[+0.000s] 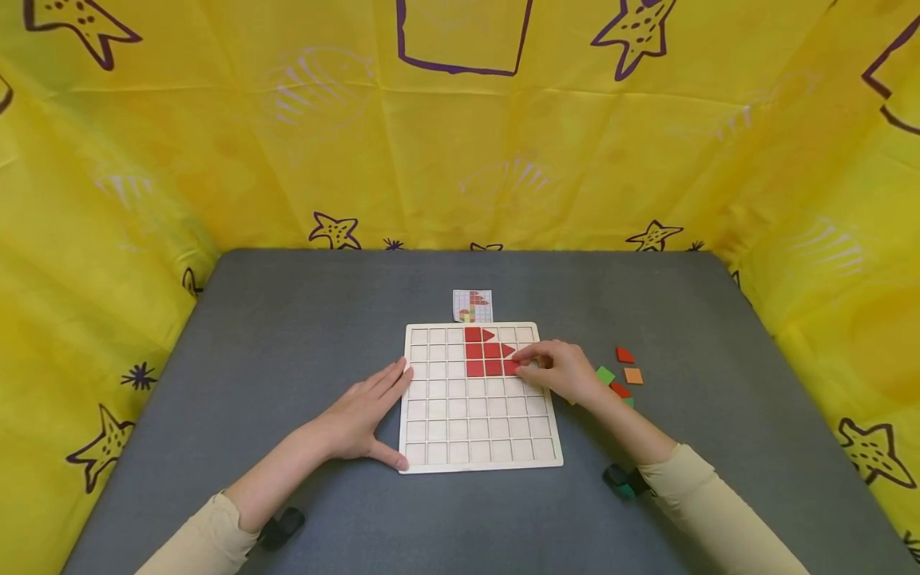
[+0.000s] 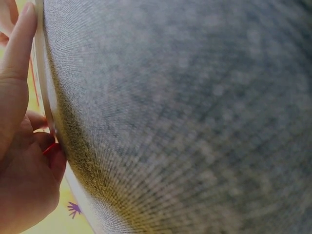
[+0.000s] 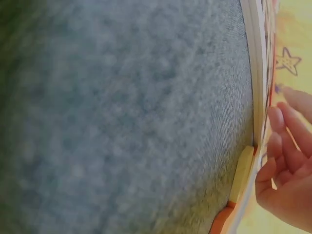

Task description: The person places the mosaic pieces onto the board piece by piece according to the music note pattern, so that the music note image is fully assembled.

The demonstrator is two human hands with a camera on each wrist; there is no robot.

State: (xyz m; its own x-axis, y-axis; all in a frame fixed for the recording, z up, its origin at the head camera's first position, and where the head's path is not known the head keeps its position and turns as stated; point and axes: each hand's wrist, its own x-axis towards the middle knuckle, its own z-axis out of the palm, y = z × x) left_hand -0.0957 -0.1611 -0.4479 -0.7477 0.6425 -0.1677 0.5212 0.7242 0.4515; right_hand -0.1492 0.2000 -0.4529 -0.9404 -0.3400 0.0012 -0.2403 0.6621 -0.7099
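A pale wooden board (image 1: pixel 477 409) with a grid of square cells lies on the table. Red square and triangular tiles (image 1: pixel 492 350) fill cells in its upper right part. At the third row's end, my right hand (image 1: pixel 564 370) pinches a red tile (image 1: pixel 510 367) between thumb and forefinger; its far side is hidden by the fingertips. My left hand (image 1: pixel 359 415) rests along the board's left edge, fingers extended, thumb at the lower left corner. In the right wrist view the right hand's fingers (image 3: pixel 285 151) are bent above the board's edge (image 3: pixel 256 63).
A small printed card (image 1: pixel 472 304) with a coloured pattern touches the board's far edge. Right of the board lie loose tiles: an orange square (image 1: pixel 633 376), a red curved piece (image 1: pixel 624 354), a green one (image 1: pixel 605 374) and others partly behind the wrist. Yellow cloth (image 1: pixel 460 160) surrounds the table.
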